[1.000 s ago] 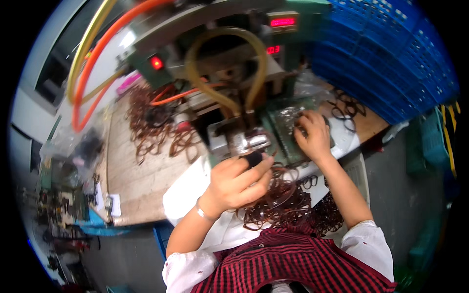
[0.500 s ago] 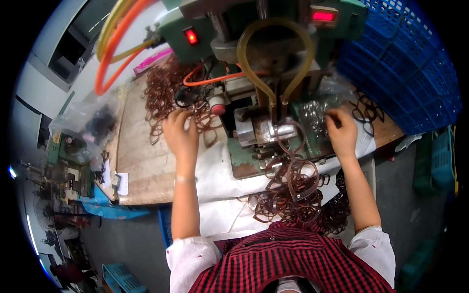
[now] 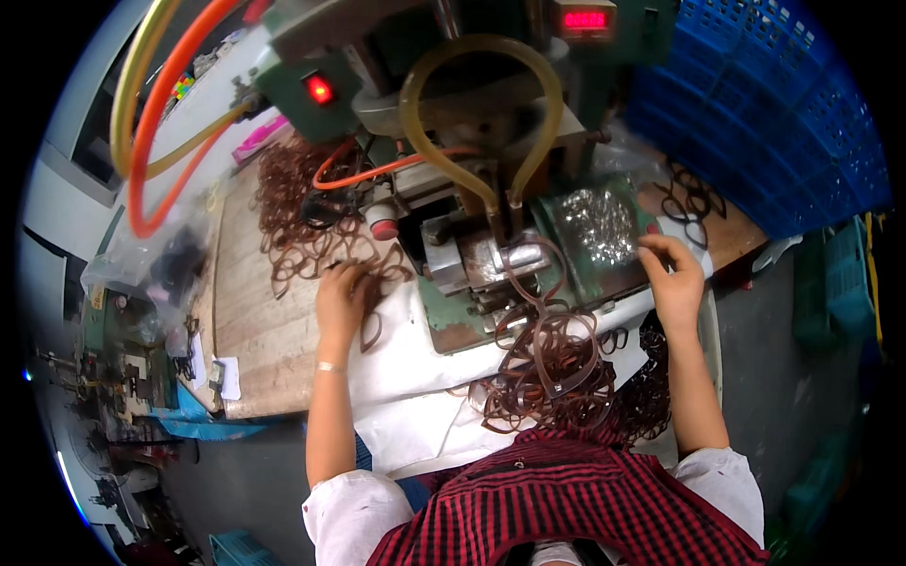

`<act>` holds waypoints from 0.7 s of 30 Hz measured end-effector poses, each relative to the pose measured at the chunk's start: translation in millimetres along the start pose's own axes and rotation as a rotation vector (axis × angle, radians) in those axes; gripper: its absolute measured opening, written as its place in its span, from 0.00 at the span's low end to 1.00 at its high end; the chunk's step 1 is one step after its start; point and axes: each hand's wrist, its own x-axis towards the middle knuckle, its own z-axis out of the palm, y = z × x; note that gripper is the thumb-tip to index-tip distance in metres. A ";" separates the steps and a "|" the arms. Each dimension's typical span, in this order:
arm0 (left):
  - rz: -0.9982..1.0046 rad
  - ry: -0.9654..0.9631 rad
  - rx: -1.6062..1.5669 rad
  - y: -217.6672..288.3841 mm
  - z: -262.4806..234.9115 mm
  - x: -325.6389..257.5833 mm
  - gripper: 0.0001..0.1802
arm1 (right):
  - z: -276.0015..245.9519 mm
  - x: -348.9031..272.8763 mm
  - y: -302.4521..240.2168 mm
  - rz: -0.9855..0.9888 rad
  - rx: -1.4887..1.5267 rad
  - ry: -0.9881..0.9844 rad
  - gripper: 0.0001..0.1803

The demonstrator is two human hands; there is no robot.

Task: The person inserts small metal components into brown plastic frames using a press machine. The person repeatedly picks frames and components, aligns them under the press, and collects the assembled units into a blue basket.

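My left hand (image 3: 342,304) is at the near edge of a heap of brown plastic eyeglass frames (image 3: 302,193). Its fingers are closed, and one brown eyeglass frame (image 3: 372,332) hangs beside them. My right hand (image 3: 676,283) hovers by the right edge of a green tray (image 3: 563,219) strewn with small shiny metal pieces (image 3: 596,224). Thumb and forefinger are pinched; whatever is between them is too small to make out. Between my hands, a brown frame (image 3: 542,307) hangs from the metal fixture (image 3: 486,257) of a green press.
More brown frames (image 3: 557,382) are heaped before my apron. A clear yellowish hose (image 3: 408,104) and an orange hose (image 3: 142,193) loop around the press. Blue crates (image 3: 755,141) stand at the right; a red button (image 3: 384,228) sits left of the fixture.
My left hand has drawn back toward me from the heap, with a frame at its fingers. My right hand has moved from above the metal pieces to the tray's right side. The view has shifted.
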 end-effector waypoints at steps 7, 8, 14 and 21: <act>-0.426 0.390 -0.534 60.7 -45.4 11.0 0.06 | 54.9 23.9 -101.3 -0.175 0.260 -0.369 0.11; -0.585 0.434 -0.838 73.1 -39.3 9.7 0.06 | 69.9 24.0 -97.7 -0.141 0.324 -0.344 0.16; -0.283 0.558 -1.119 158.6 -83.7 31.1 0.08 | 85.5 16.8 -97.8 0.032 0.547 -0.400 0.26; -0.033 0.458 -1.119 188.8 -110.4 91.2 0.11 | 89.7 -8.4 -123.0 0.177 0.732 -0.306 0.29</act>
